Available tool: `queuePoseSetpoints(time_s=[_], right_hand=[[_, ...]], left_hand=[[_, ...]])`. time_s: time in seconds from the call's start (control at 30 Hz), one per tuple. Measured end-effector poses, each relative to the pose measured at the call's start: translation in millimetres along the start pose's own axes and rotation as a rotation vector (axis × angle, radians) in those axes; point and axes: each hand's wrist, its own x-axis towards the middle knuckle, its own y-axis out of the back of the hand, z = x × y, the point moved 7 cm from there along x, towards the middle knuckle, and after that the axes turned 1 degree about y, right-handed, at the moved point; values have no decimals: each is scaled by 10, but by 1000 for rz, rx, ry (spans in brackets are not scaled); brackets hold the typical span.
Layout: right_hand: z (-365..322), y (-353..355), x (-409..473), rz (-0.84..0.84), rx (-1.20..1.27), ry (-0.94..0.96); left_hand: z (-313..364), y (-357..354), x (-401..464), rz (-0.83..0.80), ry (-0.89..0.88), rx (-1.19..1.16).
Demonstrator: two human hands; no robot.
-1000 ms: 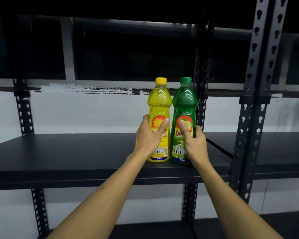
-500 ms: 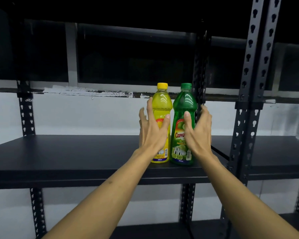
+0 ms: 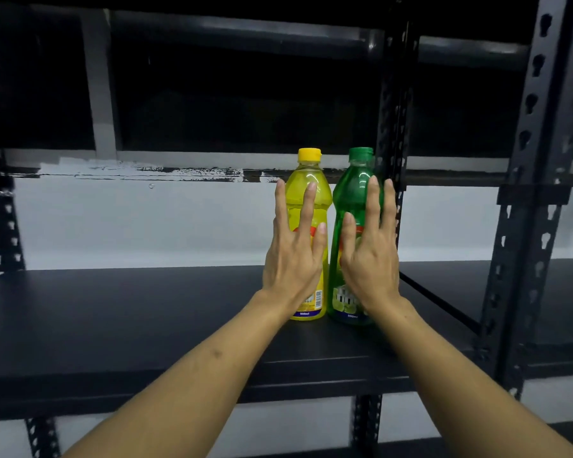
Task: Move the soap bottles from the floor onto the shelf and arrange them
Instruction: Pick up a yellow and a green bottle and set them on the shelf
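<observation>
While both arms reach forward, the left hand (image 3: pixel 293 259) and right hand (image 3: pixel 369 256) hover with fingers spread, gripping nothing. Behind them, the yellow bottle (image 3: pixel 310 193) and green bottle (image 3: pixel 353 193) stand upright, side by side and touching, on the black shelf (image 3: pixel 129 319), near its upright post (image 3: pixel 391 110).

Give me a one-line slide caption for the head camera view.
Both hands, left hand and right hand, spread open before a yellow bottle and green bottle upright, side by side on the black shelf.
</observation>
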Motion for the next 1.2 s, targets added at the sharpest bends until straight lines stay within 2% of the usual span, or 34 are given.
queuePoseSetpoints(time_s=[0.2, 0.33, 0.5, 0.7, 0.93, 1.2], right_hand=[[380, -393, 125, -28, -15, -48], [632, -635, 224, -49, -37, -80], [925, -953, 350, -55, -53, -49], [1287, -1284, 479, -62, -15, -41], [1561, -1572, 599, -75, 12, -32], [1558, -1540, 585, -77, 49, -50]], left_hand=[[-171, -353, 170, 32, -84, 56], [-433, -647, 302, 16, 2, 4], [-681, -1011, 439, 25, 20, 78], [-923, -1368, 582, 45, 31, 55], [-1088, -1556, 668, 69, 26, 54], [-1099, -1541, 657, 72, 55, 33]])
